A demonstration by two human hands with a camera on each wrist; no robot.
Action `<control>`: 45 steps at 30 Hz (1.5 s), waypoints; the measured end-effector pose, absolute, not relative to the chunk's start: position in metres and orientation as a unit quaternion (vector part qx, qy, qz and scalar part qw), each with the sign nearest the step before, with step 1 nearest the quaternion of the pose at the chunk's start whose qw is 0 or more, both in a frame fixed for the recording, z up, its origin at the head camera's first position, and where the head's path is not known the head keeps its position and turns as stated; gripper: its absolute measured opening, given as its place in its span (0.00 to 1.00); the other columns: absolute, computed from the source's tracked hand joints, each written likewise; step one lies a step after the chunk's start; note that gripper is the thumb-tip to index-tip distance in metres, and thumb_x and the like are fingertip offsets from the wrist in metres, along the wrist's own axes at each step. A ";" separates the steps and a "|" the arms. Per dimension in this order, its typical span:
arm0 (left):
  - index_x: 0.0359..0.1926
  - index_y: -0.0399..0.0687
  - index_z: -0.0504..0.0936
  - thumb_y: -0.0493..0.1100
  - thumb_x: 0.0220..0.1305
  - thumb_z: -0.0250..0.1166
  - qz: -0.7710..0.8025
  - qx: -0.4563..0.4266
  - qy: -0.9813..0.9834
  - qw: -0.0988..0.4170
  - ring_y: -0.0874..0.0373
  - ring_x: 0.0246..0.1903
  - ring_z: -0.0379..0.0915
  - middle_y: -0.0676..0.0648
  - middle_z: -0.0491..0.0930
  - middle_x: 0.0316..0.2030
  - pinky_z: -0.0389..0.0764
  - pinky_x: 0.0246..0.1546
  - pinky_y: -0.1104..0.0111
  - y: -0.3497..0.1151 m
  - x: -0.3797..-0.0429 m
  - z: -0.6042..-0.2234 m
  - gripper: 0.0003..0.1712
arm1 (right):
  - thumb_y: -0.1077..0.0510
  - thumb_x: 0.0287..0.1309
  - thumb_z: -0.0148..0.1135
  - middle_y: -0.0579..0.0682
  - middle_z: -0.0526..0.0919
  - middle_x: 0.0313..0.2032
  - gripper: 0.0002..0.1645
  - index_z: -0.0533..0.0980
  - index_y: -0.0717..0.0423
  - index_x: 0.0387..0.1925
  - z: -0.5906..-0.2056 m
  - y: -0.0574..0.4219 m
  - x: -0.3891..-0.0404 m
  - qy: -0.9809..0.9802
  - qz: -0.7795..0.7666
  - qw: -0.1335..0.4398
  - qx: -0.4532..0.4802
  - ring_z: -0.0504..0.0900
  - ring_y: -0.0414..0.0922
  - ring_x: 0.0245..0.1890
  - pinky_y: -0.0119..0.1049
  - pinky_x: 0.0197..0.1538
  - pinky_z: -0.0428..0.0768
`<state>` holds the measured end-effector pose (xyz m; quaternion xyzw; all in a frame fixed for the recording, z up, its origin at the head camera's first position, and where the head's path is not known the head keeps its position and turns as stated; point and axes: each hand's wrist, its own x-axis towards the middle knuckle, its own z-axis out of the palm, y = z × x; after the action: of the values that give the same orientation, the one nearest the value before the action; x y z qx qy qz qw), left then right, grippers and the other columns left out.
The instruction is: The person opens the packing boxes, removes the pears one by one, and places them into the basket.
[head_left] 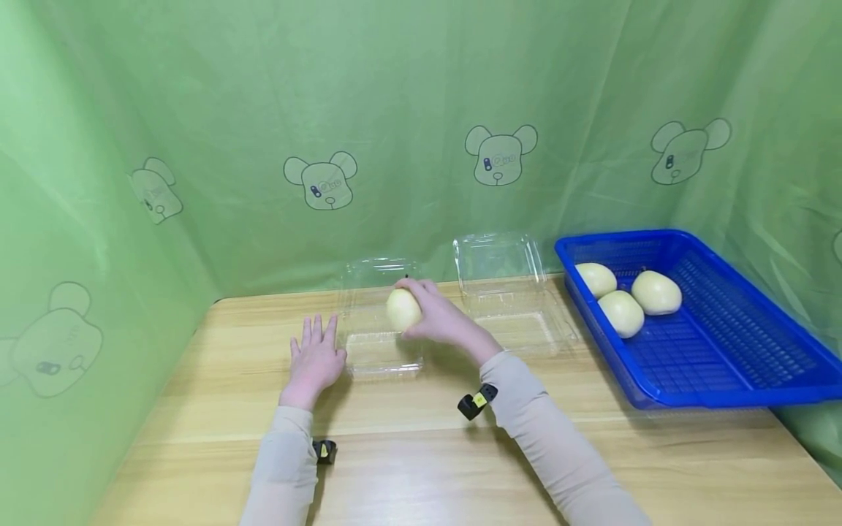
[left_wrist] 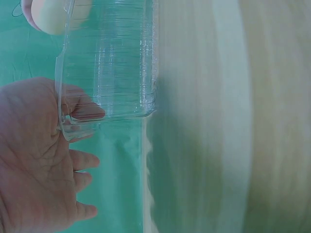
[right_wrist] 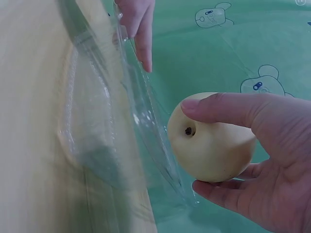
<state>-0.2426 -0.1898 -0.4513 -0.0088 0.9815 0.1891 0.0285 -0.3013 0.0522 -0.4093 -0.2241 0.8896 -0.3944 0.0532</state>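
Observation:
My right hand point(head_left: 441, 314) grips a round, pale yellow pear point(head_left: 403, 310) above an open clear plastic clamshell box point(head_left: 384, 369). In the right wrist view the thumb lies across the pear point(right_wrist: 214, 150) beside its dark, sunken end, with fingers curled beneath. My left hand point(head_left: 317, 361) is at the left side of that box with its fingers spread and straight. The left wrist view shows its thumb at the corner of the box point(left_wrist: 121, 109), seen partly through the plastic; whether it presses there I cannot tell.
A second clear clamshell box point(head_left: 520, 332) stands to the right with its lid up. Further right, a blue plastic basket point(head_left: 723, 398) holds three pale pears point(head_left: 656, 294). Green printed sheeting point(head_left: 408, 95) hangs behind the wooden table point(head_left: 408, 453).

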 end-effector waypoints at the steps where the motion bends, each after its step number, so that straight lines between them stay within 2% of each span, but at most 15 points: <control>1: 0.77 0.49 0.43 0.48 0.71 0.48 0.190 -0.009 0.981 0.028 0.38 0.77 0.25 0.36 0.34 0.77 0.33 0.73 0.36 -0.190 -0.242 -0.451 0.39 | 0.64 0.34 0.78 0.59 0.64 0.64 0.57 0.62 0.35 0.67 -0.409 0.054 -0.301 0.890 -0.395 0.051 -0.223 0.75 0.63 0.57 0.65 0.52 0.79; 8: 0.77 0.48 0.44 0.48 0.71 0.48 0.189 -0.010 0.982 0.026 0.38 0.77 0.26 0.36 0.34 0.77 0.33 0.73 0.36 -0.190 -0.243 -0.453 0.39 | 0.62 0.32 0.80 0.59 0.64 0.62 0.58 0.62 0.38 0.67 -0.407 0.066 -0.304 0.892 -0.391 0.037 -0.224 0.74 0.62 0.57 0.65 0.52 0.79; 18: 0.77 0.48 0.44 0.47 0.71 0.48 0.194 -0.009 0.981 0.027 0.38 0.77 0.25 0.36 0.34 0.77 0.33 0.72 0.35 -0.190 -0.243 -0.452 0.39 | 0.59 0.32 0.80 0.59 0.63 0.64 0.58 0.61 0.35 0.68 -0.399 0.084 -0.303 0.900 -0.382 0.036 -0.208 0.74 0.64 0.58 0.66 0.51 0.79; 28: 0.78 0.48 0.42 0.48 0.71 0.48 0.190 -0.009 0.981 0.034 0.38 0.77 0.26 0.36 0.33 0.77 0.33 0.72 0.36 -0.190 -0.243 -0.451 0.39 | 0.63 0.35 0.78 0.62 0.62 0.64 0.58 0.61 0.41 0.69 -0.396 0.110 -0.303 0.904 -0.380 0.020 -0.197 0.73 0.67 0.57 0.68 0.48 0.79; 37: 0.77 0.48 0.44 0.49 0.71 0.47 0.194 -0.009 0.981 0.028 0.38 0.77 0.26 0.35 0.36 0.77 0.34 0.72 0.35 -0.190 -0.243 -0.454 0.39 | 0.61 0.36 0.79 0.66 0.59 0.67 0.59 0.59 0.45 0.71 -0.396 0.136 -0.304 0.914 -0.355 0.005 -0.194 0.70 0.69 0.61 0.72 0.51 0.75; 45: 0.77 0.48 0.44 0.49 0.71 0.47 0.198 -0.009 0.980 0.030 0.38 0.77 0.25 0.35 0.35 0.77 0.33 0.72 0.35 -0.189 -0.243 -0.452 0.39 | 0.61 0.36 0.78 0.68 0.60 0.66 0.58 0.59 0.46 0.70 -0.394 0.152 -0.305 0.919 -0.346 -0.003 -0.191 0.70 0.70 0.60 0.72 0.51 0.75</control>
<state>-0.2426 -0.1893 -0.4515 -0.0091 0.9797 0.1983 0.0298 -0.3047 0.1522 -0.3945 -0.1908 0.9186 -0.3460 -0.0031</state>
